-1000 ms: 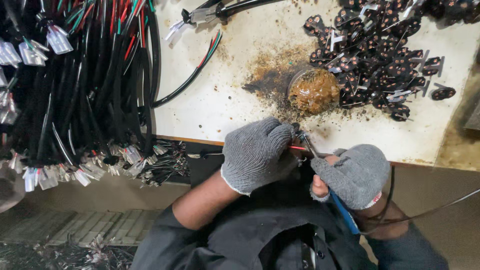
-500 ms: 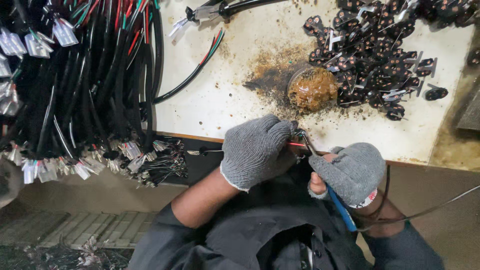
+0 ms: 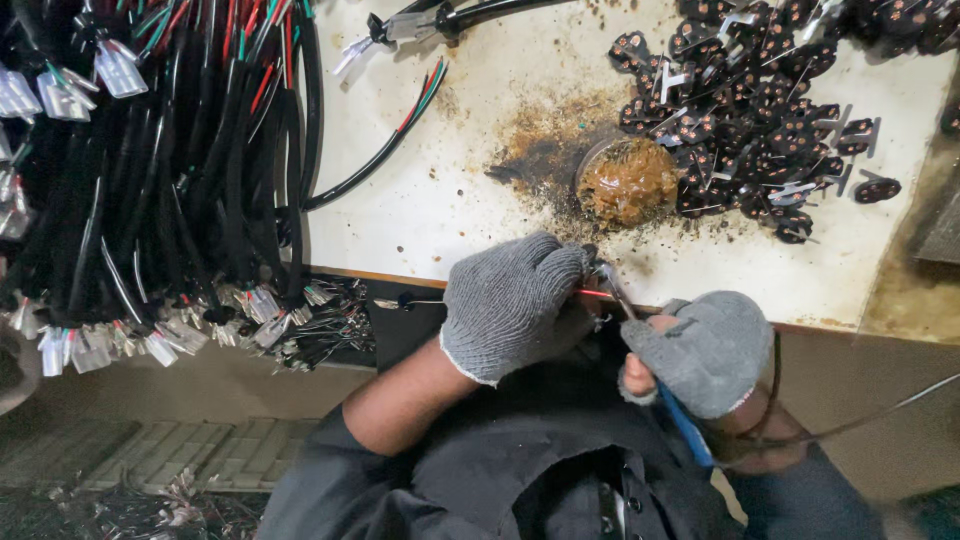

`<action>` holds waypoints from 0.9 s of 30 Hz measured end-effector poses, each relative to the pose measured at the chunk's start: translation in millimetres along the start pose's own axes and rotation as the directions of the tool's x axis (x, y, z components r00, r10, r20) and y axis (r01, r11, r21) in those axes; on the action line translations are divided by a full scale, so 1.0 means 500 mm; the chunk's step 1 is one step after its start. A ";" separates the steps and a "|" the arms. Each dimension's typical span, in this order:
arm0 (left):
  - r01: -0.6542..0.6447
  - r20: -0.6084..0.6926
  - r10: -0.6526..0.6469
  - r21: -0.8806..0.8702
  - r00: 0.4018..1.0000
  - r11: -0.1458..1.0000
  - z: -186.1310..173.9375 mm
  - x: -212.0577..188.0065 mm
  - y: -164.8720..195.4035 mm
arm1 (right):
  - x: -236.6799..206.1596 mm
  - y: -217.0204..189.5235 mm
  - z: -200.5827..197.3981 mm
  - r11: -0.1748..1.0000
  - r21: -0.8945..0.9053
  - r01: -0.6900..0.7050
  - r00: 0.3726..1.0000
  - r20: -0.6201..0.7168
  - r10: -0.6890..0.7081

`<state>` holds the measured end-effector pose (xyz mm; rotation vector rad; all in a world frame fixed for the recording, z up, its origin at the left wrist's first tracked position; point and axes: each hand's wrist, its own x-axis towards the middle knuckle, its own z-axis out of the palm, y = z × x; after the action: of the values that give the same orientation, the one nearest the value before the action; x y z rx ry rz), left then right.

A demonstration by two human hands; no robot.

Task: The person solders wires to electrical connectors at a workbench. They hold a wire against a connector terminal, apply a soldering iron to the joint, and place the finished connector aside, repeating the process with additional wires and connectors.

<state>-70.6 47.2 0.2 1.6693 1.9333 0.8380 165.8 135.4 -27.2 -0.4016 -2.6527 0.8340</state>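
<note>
A stained white worktable (image 3: 460, 200) stands over a grey tiled floor (image 3: 150, 455).

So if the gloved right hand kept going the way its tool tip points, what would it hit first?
Probably the left hand: the right hand aims its thin tool tip up-left at the red wire pinched there, though depth is hard to judge.

The bench (image 3: 470, 200) fills the far part of the scene. On its left side hangs a bundle of cables (image 3: 150, 170), their connector ends (image 3: 200, 330) dangling over the near edge. Far right lies a heap of small plug parts (image 3: 770, 110) — just left of it sits a small round tin (image 3: 628, 180). At the near edge, the left hand (image 3: 515, 300) and the right hand (image 3: 705, 350) meet around a thin wire (image 3: 595, 293).
</note>
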 end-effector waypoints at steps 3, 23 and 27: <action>-0.011 -0.011 0.010 -0.008 1.000 1.000 0.002 0.002 -0.002 | -0.005 0.004 0.007 0.995 0.074 -0.059 0.996 0.067 0.055; 0.005 -0.032 -0.004 0.045 0.999 0.999 -0.007 -0.005 0.019 | 0.023 -0.012 -0.014 0.995 -0.004 0.103 0.992 -0.073 -0.103; 0.034 -0.047 -0.031 0.054 0.998 0.998 -0.001 -0.006 0.021 | 0.025 -0.046 -0.032 0.998 0.051 -0.028 0.983 -0.181 0.037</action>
<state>-62.9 45.0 7.9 1.6588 2.0261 0.8257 157.2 129.7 1.7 -0.4861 -2.4593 0.8274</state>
